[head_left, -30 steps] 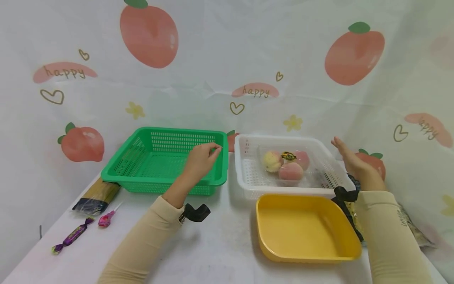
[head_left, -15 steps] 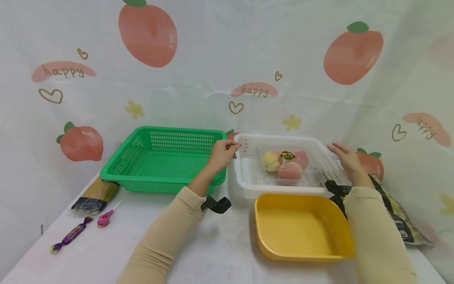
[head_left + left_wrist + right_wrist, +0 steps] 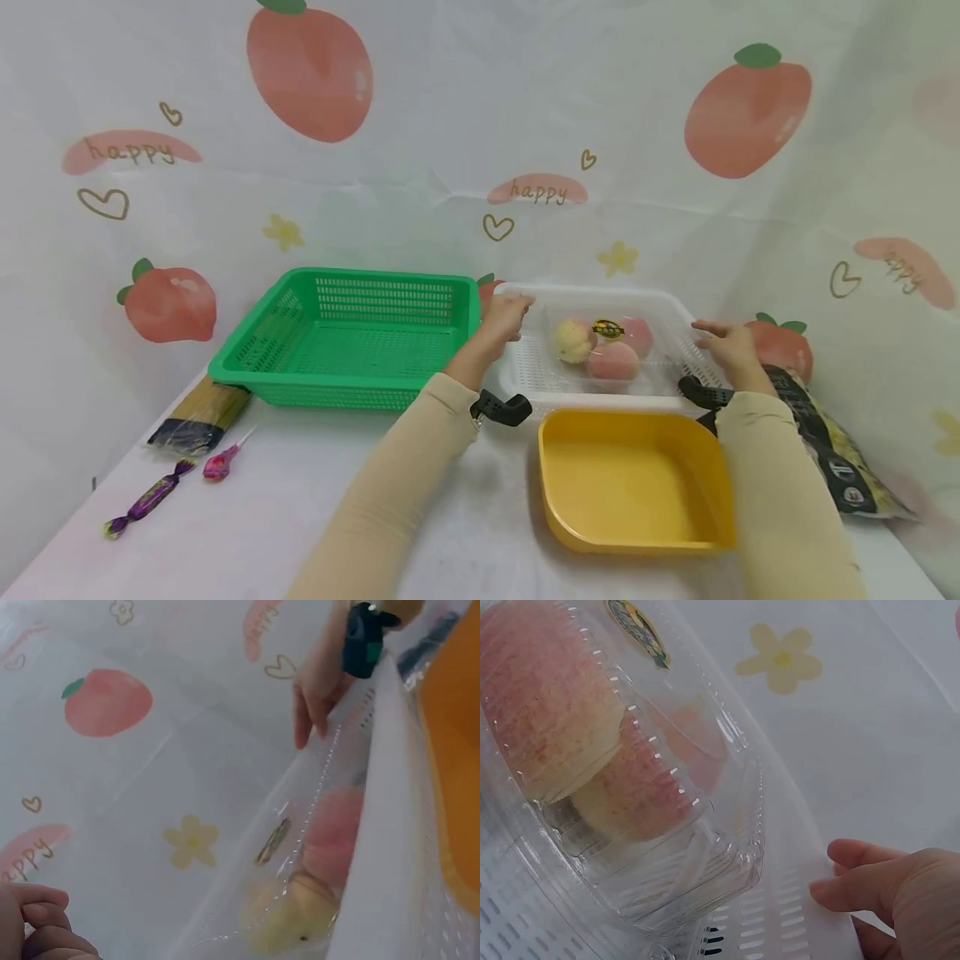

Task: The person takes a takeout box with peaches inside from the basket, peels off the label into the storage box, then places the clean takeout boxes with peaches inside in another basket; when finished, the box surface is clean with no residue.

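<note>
A white plastic basket (image 3: 585, 400) stands at the back right. Inside it lies a clear plastic clamshell box (image 3: 705, 896) with peaches (image 3: 613, 361) in it and a dark and gold label on the lid. My left hand (image 3: 504, 321) is at the basket's left rim, fingers loosely bent with nothing between them; in the left wrist view the curled fingers (image 3: 52, 937) show low at the left. My right hand (image 3: 731, 350) is at the right rim, with its fingertips (image 3: 829, 892) right at the edge and other fingers lower, outside the wall.
A green basket (image 3: 345, 392) stands to the left. In front of the white one is a yellow tub (image 3: 633, 483). A packet (image 3: 202, 412), a lollipop (image 3: 219, 464) and a wrapped candy (image 3: 150, 500) lie at the left; a black and yellow bag (image 3: 840, 467) lies at the right.
My left hand has moved right, from over the green basket to the white basket's left rim. My right hand has come lower and slightly left to the right rim.
</note>
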The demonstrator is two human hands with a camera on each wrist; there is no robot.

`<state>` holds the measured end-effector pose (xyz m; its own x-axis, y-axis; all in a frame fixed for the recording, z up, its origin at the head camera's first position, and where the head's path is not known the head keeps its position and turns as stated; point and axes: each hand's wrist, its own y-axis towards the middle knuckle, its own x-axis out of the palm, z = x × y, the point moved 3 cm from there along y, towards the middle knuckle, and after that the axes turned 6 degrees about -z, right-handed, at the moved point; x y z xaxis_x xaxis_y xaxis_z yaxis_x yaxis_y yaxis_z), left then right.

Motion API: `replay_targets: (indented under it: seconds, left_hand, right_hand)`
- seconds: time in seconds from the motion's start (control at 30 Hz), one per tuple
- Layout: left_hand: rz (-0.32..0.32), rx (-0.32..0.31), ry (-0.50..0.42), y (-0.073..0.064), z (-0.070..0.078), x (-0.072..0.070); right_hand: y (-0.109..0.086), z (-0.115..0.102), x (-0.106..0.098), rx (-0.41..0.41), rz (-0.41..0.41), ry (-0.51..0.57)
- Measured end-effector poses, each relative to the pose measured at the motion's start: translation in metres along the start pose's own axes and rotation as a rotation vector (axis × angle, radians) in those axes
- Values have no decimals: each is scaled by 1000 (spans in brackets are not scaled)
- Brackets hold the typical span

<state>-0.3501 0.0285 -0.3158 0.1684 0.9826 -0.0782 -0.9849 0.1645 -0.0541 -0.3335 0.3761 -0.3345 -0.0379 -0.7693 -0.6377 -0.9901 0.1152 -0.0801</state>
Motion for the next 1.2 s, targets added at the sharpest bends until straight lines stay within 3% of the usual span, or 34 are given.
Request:
replay_targets:
  seconds: [0.13, 0.2, 0.27, 0.37, 0.47, 0.6, 0.77, 1.0, 1.13, 1.2]
  left_hand:
    - [72, 5, -48, 10, -4, 6]
    - [86, 1, -26, 15, -5, 8]
    - [54, -16, 17, 19, -5, 14]
    - [-43, -61, 111, 26, -6, 22]
    - [-127, -116, 125, 30, -8, 28]
    - [-146, -180, 118, 33, -14, 34]
    - [-181, -210, 101, 36, -21, 43]
    - [-224, -250, 56, 22, -19, 50]
    - [-231, -289, 94, 35, -35, 55]
    - [-258, -267, 127, 62, -58, 57]
  right_hand:
    - [0, 0, 1, 6, 10, 8]
    - [0, 0, 3, -1, 9, 14]
    - [0, 0, 2, -7, 7, 12]
    - [0, 1, 2, -13, 11, 14]
    - [1, 1, 2, -19, 26, 12]
    - [2, 0, 4, -20, 39, 2]
    - [2, 1, 4, -1, 39, 0]
    - [5, 5, 2, 2, 27, 5]
    - [3, 3, 3, 8, 28, 10]
    - [3, 2, 3, 7, 33, 12]
